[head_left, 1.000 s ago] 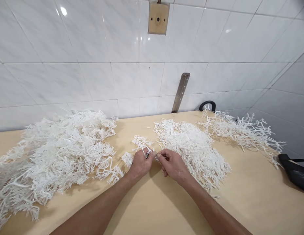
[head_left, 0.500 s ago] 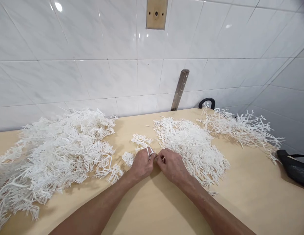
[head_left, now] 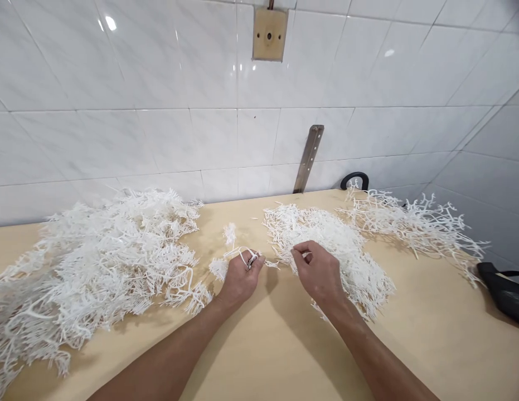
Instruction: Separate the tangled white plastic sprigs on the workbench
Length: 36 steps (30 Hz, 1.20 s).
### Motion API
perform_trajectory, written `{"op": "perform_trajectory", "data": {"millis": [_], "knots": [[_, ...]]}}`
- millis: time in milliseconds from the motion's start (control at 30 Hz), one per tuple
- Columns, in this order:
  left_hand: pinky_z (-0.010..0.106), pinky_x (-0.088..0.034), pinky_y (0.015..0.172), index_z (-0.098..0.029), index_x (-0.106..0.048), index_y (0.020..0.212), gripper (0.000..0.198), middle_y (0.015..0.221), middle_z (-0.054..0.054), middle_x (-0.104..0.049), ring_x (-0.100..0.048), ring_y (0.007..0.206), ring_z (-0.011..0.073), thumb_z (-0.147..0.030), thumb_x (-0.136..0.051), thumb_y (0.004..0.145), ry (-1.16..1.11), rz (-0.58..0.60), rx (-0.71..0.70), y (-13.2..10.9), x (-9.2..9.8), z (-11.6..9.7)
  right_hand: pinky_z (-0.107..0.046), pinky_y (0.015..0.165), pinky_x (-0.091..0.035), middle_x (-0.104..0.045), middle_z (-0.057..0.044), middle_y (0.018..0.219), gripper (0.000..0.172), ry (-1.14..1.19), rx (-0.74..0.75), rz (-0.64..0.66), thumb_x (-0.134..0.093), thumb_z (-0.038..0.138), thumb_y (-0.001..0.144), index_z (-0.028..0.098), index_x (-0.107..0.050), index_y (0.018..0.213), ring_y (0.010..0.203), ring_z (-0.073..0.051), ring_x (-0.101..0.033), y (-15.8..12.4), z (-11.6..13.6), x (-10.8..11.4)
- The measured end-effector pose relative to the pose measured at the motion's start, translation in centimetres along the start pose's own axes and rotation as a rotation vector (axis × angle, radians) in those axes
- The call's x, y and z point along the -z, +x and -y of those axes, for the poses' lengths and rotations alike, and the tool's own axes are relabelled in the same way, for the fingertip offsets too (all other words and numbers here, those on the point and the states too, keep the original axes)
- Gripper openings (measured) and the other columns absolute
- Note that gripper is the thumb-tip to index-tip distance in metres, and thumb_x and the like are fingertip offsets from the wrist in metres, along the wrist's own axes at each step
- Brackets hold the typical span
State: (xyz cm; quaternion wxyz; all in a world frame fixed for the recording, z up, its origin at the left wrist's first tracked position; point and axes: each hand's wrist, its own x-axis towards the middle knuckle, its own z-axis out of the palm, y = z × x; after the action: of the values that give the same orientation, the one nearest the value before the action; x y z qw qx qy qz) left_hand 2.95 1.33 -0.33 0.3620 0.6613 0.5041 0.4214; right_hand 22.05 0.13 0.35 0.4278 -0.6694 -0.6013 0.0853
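My left hand (head_left: 239, 277) is closed on a white branched plastic sprue (head_left: 236, 252) that sticks up and back from its fingers. My right hand (head_left: 319, 272) is a little to the right, its fingers pinched together over the edge of the middle heap of small white plastic pieces (head_left: 334, 250); what it pinches is too small to name. A few loose white bits (head_left: 219, 269) lie just left of my left hand on the pale wooden table (head_left: 259, 356).
A big heap of white branched sprues (head_left: 96, 267) fills the table's left side. A sparser heap of bare sprues (head_left: 413, 223) lies at the back right. A black object (head_left: 504, 292) sits at the right edge, a black handle (head_left: 354, 179) and metal strip (head_left: 308, 159) against the tiled wall.
My hands were together on the sprue; the right hand has now pulled away to the right over the middle heap. The left hand keeps the sprue, which now tilts upright.
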Motion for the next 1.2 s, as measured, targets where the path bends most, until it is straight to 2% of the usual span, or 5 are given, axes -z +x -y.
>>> {"op": "perform_trajectory", "data": {"millis": [167, 367, 433, 967, 1200], "knots": [[0.027, -0.032, 0.06, -0.018, -0.049, 0.065, 0.036, 0.06, -0.003, -0.045, -0.043, 0.061, 0.0126, -0.046, -0.052, 0.087, -0.054, 0.069, 0.045, 0.1, 0.2, -0.3, -0.032, 0.067, -0.045, -0.068, -0.011, 0.102, 0.021, -0.075, 0.107, -0.112, -0.048, 0.026, 0.085, 0.018, -0.067, 0.091, 0.056, -0.013, -0.055, 0.6, -0.7, 1.4], [0.027, -0.035, 0.062, -0.018, -0.052, 0.068, 0.033, 0.062, -0.003, -0.047, -0.044, 0.063, 0.0131, -0.046, -0.055, 0.085, -0.115, 0.095, 0.036, 0.1, 0.3, -0.3, -0.027, 0.054, -0.041, -0.068, -0.002, 0.068, 0.034, 0.198, -0.076, 0.447, -0.055, 0.047, 0.085, 0.02, -0.073, 0.092, 0.058, -0.017, -0.057, -0.5, 1.7, 0.7], [0.026, -0.036, 0.063, -0.018, -0.054, 0.069, 0.032, 0.063, -0.003, -0.049, -0.044, 0.064, 0.013, -0.045, -0.055, 0.084, -0.134, 0.103, 0.029, 0.2, 0.2, -0.2, -0.027, 0.055, -0.04, -0.068, -0.002, 0.07, 0.032, 0.218, -0.075, 0.502, -0.055, 0.047, 0.084, 0.02, -0.073, 0.081, 0.06, -0.016, -0.056, -0.9, 2.2, 0.2], [0.026, -0.036, 0.062, -0.018, -0.057, 0.069, 0.032, 0.063, -0.002, -0.052, -0.046, 0.063, 0.0138, -0.047, -0.055, 0.082, -0.023, 0.137, 0.026, 0.1, 0.2, -0.4, -0.027, 0.053, -0.037, -0.065, -0.001, 0.065, 0.026, 0.173, -0.098, 0.445, -0.055, 0.041, 0.082, 0.021, -0.07, 0.075, 0.058, -0.017, -0.056, -1.4, 2.0, -0.7], [0.027, -0.034, 0.06, -0.018, -0.054, 0.068, 0.028, 0.061, -0.003, -0.05, -0.045, 0.06, 0.0134, -0.043, -0.055, 0.081, 0.002, 0.06, 0.074, 0.1, -0.3, 0.2, -0.028, 0.056, -0.039, -0.066, -0.002, 0.067, 0.026, 0.149, -0.102, 0.399, -0.054, 0.04, 0.084, 0.021, -0.069, 0.075, 0.06, -0.018, -0.056, -2.0, 2.2, -1.3]]}}
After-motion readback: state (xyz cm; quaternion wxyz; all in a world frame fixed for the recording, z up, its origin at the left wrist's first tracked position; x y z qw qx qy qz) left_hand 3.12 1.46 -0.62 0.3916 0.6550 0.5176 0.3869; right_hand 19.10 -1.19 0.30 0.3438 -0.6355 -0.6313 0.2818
